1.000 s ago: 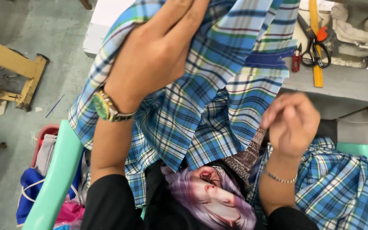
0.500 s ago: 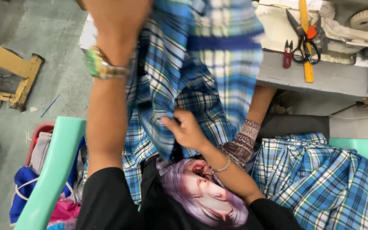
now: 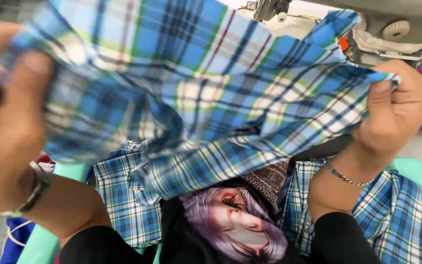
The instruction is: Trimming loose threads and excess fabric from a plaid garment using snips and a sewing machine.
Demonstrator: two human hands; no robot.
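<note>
Plaid cloth (image 3: 211,83), blue with green and white lines, hangs stretched between my two hands, close under the camera. My left hand (image 3: 6,127) pinches one edge, thumb on top; my right hand (image 3: 391,110) clenches the other corner. Below it I see more plaid fabric (image 3: 396,215) heaped on my lap, beside a sewing machine (image 3: 396,24).
</note>
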